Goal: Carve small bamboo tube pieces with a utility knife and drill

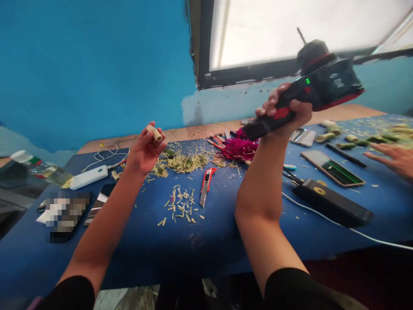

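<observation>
My left hand (146, 150) is raised above the blue table and grips a short, pale bamboo tube (155, 133) between its fingers. Higher up on the right, my right hand (290, 110) is wrapped round the handle of a black and red cordless drill (325, 82). The drill's thin bit (301, 35) points up and to the left, and small green lights glow on its body. Bit and bamboo tube are well apart. On the table between my forearms lies a red utility knife (207, 185) with its blade out, beside scattered bamboo shavings (182, 200).
A pile of shavings (183, 163) and a magenta string bundle (237, 146) lie farther back. Bottle (48, 170) and white power bank (88, 177) are at left. At right are a phone (334, 168), a black case (332, 202), bamboo pieces (346, 144) and another person's hand (392, 157).
</observation>
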`<act>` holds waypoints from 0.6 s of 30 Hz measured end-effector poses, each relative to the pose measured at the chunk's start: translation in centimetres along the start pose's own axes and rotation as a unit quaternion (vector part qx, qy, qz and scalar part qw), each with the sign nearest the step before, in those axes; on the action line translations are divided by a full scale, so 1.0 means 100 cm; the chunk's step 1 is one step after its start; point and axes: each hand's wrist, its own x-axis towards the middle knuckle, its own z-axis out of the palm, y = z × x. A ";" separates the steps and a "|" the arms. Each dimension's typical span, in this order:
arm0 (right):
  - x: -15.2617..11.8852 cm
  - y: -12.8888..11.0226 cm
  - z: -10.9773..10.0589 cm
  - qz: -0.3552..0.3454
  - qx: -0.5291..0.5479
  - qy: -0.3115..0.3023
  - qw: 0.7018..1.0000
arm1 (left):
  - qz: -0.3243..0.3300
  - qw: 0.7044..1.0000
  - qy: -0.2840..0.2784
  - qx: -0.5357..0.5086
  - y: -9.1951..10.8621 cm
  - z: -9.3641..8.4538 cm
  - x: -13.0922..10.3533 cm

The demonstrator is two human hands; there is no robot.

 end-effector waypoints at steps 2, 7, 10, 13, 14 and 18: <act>-0.005 -0.006 0.025 0.022 -0.085 -0.038 0.995 | 0.044 0.997 0.017 -0.061 0.004 0.014 0.013; -0.016 0.012 0.092 0.069 -0.083 -0.160 0.981 | 0.156 0.971 0.019 -0.179 0.006 0.026 0.035; -0.026 0.039 0.122 0.074 -0.066 -0.187 0.977 | 0.173 0.965 0.044 -0.191 0.013 0.017 0.043; -0.041 0.063 0.146 0.121 -0.004 -0.225 0.967 | 0.170 0.963 0.080 -0.195 0.025 0.006 0.049; -0.047 0.069 0.152 0.137 0.012 -0.238 0.961 | 0.171 0.960 0.093 -0.200 0.029 0.003 0.051; -0.067 0.079 0.171 0.162 0.024 -0.285 0.944 | 0.198 0.947 0.121 -0.222 0.040 -0.006 0.055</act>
